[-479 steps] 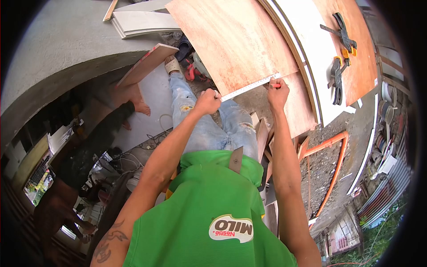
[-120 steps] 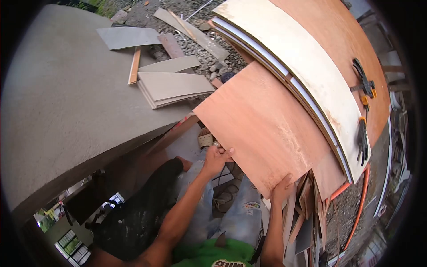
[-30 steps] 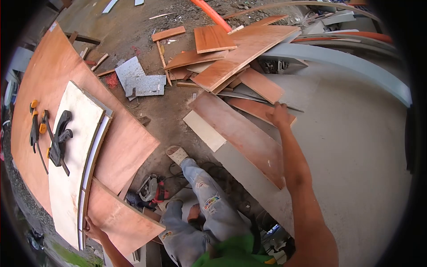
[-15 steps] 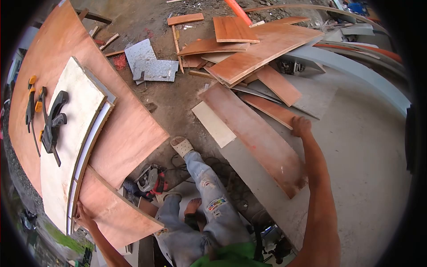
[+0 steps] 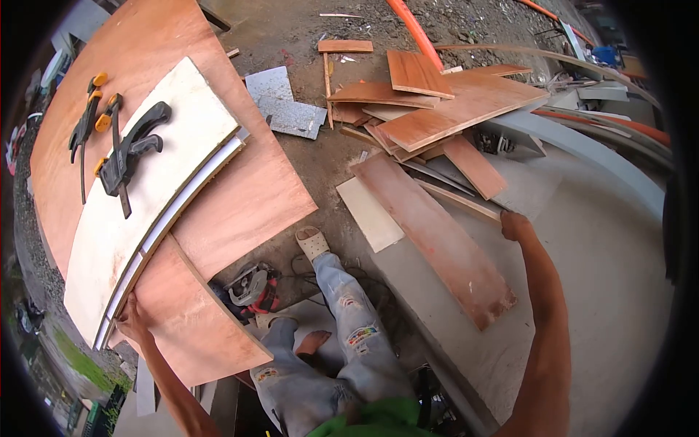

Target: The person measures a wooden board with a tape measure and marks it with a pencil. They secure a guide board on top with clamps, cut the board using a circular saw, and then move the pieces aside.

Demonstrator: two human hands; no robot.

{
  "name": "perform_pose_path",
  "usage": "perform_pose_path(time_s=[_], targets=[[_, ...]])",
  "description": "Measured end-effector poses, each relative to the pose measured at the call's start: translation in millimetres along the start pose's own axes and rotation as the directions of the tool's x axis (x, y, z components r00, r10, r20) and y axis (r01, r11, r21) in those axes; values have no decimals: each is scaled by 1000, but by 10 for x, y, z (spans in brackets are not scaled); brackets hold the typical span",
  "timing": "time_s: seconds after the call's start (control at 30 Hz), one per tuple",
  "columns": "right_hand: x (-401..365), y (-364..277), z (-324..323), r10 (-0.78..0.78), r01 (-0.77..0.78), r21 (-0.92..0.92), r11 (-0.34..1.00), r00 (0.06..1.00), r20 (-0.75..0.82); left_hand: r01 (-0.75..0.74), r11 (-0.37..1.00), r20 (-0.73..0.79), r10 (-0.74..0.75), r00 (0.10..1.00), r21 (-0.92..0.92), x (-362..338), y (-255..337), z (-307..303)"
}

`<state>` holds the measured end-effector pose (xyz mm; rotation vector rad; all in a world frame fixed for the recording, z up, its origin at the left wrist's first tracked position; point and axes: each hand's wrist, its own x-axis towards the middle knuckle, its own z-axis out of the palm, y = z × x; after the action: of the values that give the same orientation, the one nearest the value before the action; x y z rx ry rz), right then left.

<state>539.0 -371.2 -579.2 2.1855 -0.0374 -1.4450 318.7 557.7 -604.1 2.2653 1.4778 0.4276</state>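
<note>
My right hand is closed around the near end of a narrow plywood strip, whose pale edge faces up. Its far end lies by the scrap pile. Beside it a long dusty plywood board lies on the grey surface. At the lower left, my left hand has its fingers closed at the edge of a curved, layered white-faced panel. Under that panel lies a curved plywood piece. Two bar clamps, one with a black handle and one orange and black, rest on the left.
A large plywood sheet extends beneath the curved panel. Plywood offcuts are piled ahead, near an orange pipe. A circular saw with cables sits low by my legs. A grey curved piece lies at right.
The strip in my right hand has turned from showing its broad face to showing its edge. My left hand stays at the curved panel, and the whole view has shifted.
</note>
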Motion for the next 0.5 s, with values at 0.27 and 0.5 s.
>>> perform_pose_path(time_s=[0.27,0.5], targets=[[239,-377,79,-37,66,172,983,985,-167,-56,998,226,52,973,8,-2,210,-134],[236,289,286,177,-142,550,823,984,-11,-25,981,325,-40,945,193,140,248,-167]])
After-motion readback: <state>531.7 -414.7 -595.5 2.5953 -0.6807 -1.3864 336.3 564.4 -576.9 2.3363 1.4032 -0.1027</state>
